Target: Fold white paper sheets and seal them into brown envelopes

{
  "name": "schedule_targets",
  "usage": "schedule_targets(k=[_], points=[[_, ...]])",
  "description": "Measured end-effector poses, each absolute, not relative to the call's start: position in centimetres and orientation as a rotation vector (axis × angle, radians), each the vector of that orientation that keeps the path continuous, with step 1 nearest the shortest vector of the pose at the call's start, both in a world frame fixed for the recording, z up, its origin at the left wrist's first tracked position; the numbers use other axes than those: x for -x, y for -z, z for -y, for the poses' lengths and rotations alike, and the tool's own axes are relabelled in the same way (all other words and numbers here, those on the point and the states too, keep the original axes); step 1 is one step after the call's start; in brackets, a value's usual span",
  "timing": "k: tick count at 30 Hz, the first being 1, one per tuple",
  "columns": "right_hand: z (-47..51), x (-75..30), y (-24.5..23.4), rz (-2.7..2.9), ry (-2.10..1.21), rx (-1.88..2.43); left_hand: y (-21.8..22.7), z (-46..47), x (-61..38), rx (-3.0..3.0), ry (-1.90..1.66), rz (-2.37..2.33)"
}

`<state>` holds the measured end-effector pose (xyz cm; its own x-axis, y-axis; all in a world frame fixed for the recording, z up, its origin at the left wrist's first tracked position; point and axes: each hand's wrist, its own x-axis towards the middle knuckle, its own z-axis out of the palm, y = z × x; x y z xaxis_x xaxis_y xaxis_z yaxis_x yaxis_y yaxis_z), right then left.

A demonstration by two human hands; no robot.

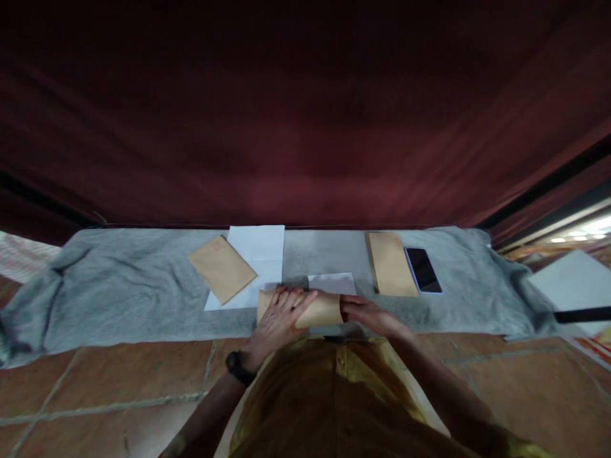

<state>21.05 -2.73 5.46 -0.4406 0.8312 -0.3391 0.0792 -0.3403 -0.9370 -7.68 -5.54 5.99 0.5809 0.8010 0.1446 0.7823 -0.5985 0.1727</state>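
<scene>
At the front edge of the cloth-covered surface, a brown paper envelope [321,310] lies crosswise close to my body, its right end bulging open. My left hand [280,315] lies over its left part, fingers bent over the far edge and thumb apart, holding it. At the open right end is my right hand [363,313], with its fingertips hidden in or behind the envelope's mouth. Just beyond the envelope sits a small white paper [333,283], partly covered.
A brown envelope [223,270] overlaps white sheets [260,248] on the left. Rightward are a stack of brown envelopes [394,264] and a phone [424,270]. Grey cloth [128,286] covers the surface, with a dark red curtain [305,140] behind and floor tiles [119,381] below.
</scene>
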Motion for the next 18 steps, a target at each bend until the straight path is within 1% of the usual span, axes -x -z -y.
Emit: schedule_targets(k=[2,6,8,10,12,18], points=[[1.5,-21.8,-5.0,1.453,-1.592,1.400,-5.8,5.4,9.0,-2.686,-0.361,-1.527],[-0.1,-22.0,-3.2,1.805,-0.704,1.930,-4.7,5.8,10.8,-2.599,-0.450,-1.784],[0.1,-21.3,-2.1,1.933,-0.461,2.068,-4.1,6.2,11.1,-2.578,-0.476,-1.825],[0.6,-20.4,-1.2,1.977,-0.327,2.160,-3.7,6.6,11.1,-2.578,-0.482,-1.835],[0.9,-19.9,-0.6,1.971,-0.274,2.209,-3.6,6.9,11.1,-2.585,-0.475,-1.832],[0.8,-20.4,0.0,1.983,-0.338,2.167,-4.0,6.8,10.9,-2.588,-0.442,-1.831]])
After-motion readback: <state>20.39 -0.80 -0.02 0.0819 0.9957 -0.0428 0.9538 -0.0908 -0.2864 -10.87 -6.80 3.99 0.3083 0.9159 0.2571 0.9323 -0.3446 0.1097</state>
